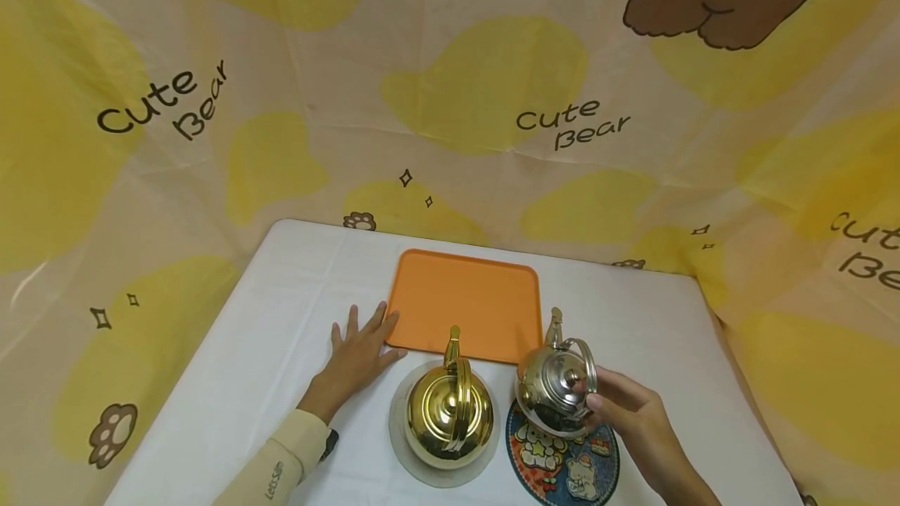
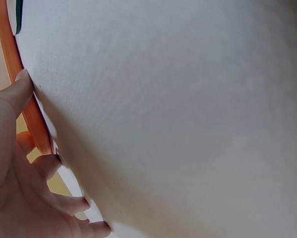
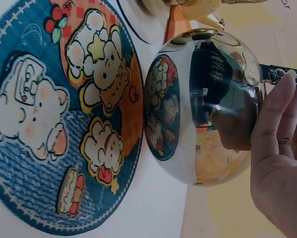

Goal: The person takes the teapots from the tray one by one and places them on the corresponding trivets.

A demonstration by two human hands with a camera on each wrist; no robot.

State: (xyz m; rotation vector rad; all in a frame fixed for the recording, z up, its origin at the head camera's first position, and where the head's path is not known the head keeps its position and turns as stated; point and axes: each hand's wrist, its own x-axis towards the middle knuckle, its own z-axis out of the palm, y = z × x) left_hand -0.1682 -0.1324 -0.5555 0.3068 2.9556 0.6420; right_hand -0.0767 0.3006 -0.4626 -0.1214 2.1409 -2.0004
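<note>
Silver kettle (image 1: 557, 389): polished, round-bodied, spout pointing away from the person. The right hand (image 1: 643, 428) has its fingers curled on the handle. The kettle sits over the far edge of the blue cartoon mat (image 1: 562, 465), tilted; whether it touches the mat cannot be told.

Gold kettle (image 1: 448, 411): upright on a round clear coaster (image 1: 444, 429), just left of the silver one, untouched.

Orange tray (image 1: 464, 304): flat, beyond both kettles. The left hand (image 1: 358, 350) lies flat on the counter (image 1: 267, 350) with fingers spread and straight, fingertips against the tray's near-left corner.

Head view only: both kettles, both hands well apart, the whole tray, a cream sleeve on the left arm.

Left wrist view only: the tray's orange rim (image 2: 32, 111) edge-on with the fingers (image 2: 19, 87) touching it, and white cloth filling the rest.

Right wrist view only: the mat's printed bears and cake (image 3: 64, 129) up close, mirrored in the kettle's belly (image 3: 198, 109); fingers (image 3: 275, 106) by the handle.

Surface: counter covered in white cloth.

Room: a cream and yellow curtain (image 1: 492, 84) printed "Cute Bear" hangs behind and on both sides.
</note>
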